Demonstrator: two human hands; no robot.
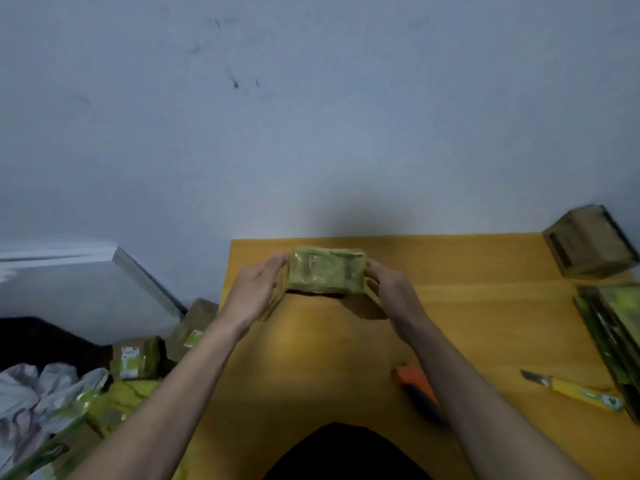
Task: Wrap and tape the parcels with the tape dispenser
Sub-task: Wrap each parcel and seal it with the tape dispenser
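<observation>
Lying crosswise between hands [254, 289]: parcel [327, 270]

I hold the green parcel [325, 270] between my left hand [254, 289] and my right hand [389, 287], at 12 o'clock on the yellow table [485, 327]. The orange tape dispenser [417, 386] lies at 4 o'clock beside my right forearm, the yellow knife [575, 391] further at 4 o'clock.

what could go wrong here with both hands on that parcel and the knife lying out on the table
1. The utility knife lies near the right forearm with its blade seemingly exposed; a blind reach for it risks a cut.
2. The orange tool sits beside the right forearm and could be swept off the table.
3. The left hand and right hand hold the parcel only by its ends, so it might slip.
</observation>
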